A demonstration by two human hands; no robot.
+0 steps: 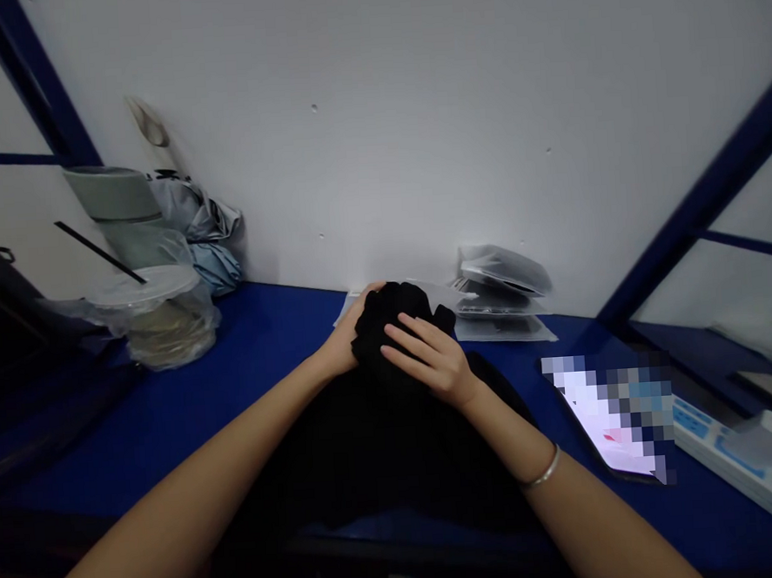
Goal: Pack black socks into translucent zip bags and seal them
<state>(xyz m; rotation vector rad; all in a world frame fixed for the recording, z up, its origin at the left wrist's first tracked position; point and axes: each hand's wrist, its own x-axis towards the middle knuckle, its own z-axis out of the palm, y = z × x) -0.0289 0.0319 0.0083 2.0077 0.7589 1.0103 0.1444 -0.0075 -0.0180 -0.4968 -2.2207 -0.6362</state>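
A black cloth [393,411] lies in a dark heap on the blue table, its upper part bunched up between my two hands. My left hand [346,337] wraps round the left side of the bunch, with most of its fingers hidden behind the fabric. My right hand [435,360] lies on the front right of the bunch, fingers stretched out and slightly apart on the cloth. A silver bangle circles my right wrist.
At the left stand a bagged drink cup [166,324] with a black straw, a green container [115,201] and a folded umbrella [214,265]. Plastic pouches [501,304] lie behind my right hand. A lit phone [596,416] and a power strip [723,456] are at the right.
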